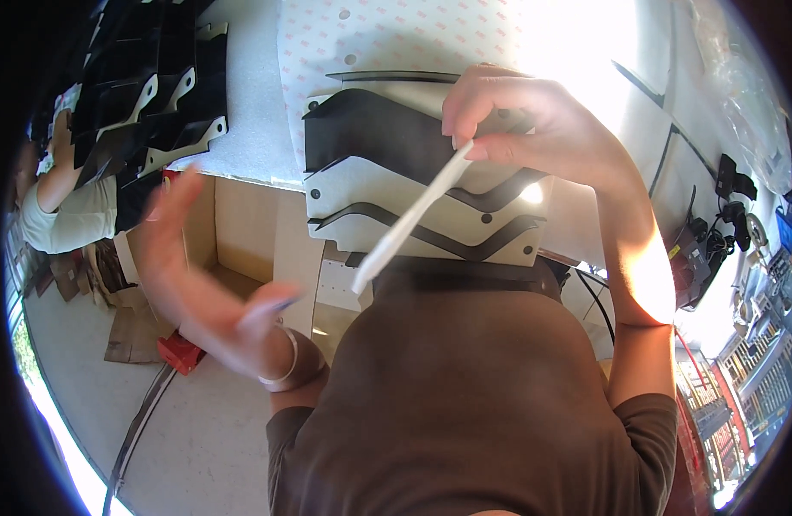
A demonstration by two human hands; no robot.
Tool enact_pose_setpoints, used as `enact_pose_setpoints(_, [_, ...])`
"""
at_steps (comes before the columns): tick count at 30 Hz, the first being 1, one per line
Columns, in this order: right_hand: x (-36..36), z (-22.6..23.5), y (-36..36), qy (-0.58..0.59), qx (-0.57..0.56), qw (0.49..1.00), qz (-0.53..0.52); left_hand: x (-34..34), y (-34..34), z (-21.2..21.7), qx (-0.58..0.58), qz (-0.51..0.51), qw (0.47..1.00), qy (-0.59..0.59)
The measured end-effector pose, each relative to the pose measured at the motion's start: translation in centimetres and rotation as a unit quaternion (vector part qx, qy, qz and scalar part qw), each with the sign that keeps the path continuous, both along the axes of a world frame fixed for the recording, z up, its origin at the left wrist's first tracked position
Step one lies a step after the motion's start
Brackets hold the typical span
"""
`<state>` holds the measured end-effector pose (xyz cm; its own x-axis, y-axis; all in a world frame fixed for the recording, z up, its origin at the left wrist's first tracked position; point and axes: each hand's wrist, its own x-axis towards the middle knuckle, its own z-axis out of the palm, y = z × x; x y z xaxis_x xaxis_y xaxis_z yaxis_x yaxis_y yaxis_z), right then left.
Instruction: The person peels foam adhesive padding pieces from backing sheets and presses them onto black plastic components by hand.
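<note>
Your right hand (490,142) is over the far right part of the stack (370,187) of black-and-white panels. Its thumb and index finger pinch 1 end of a white strip (413,215); the other fingers curl behind. The strip slants across the stack toward its near left, its free end overlapping the near edge in view.

Your left hand (185,267) is left of the stack and apart from it. Its thumb stands away from the fingers, and no held thing is visible.

Step in hand, as judged: you are handling the strip above the stack with 1 hand. Your next move calls for a steady pinch and, if both ends need guiding, your left hand at the free end.

Hard to make out: motion blur smears your left hand, so you cannot tell how far its fingers are spread from each other. Your right hand covers the stack's far right part and the strip's pinched tip. Contact between strip and stack cannot be confirmed. Glare washes out the table (585,34) beyond and right of the stack. The box (245,224) left of the stack is partly hidden, and the co-worker (73,211) farther left is cut off.
</note>
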<state>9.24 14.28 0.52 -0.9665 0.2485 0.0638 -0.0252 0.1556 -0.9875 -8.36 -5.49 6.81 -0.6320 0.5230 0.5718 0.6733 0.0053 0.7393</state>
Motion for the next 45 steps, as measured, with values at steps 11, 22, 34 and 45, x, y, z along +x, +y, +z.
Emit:
enact_pose_setpoints(11, [2.3, 1.4, -1.0, -0.005, 0.105, 0.986, -0.131, 5.3, 3.6, -6.2, -0.392, -0.183, 0.898, 0.080])
enact_pose_setpoints(22, [5.1, -2.2, -0.6, -0.001, 0.397, 0.905, -0.153, 7.8, 2.6, -5.0, -0.382, -0.206, 0.898, -0.075])
enact_pose_setpoints(34, [4.3, -0.7, -0.5, -0.057, 0.380, 0.913, -0.141, 8.0, 3.8, -3.1, -0.388, -0.157, 0.852, -0.315])
enact_pose_setpoints(45, [5.0, -1.0, -1.7, -0.030, 0.284, 0.937, -0.201, 7.0, 2.9, -0.8, -0.483, -0.126, 0.748, -0.438])
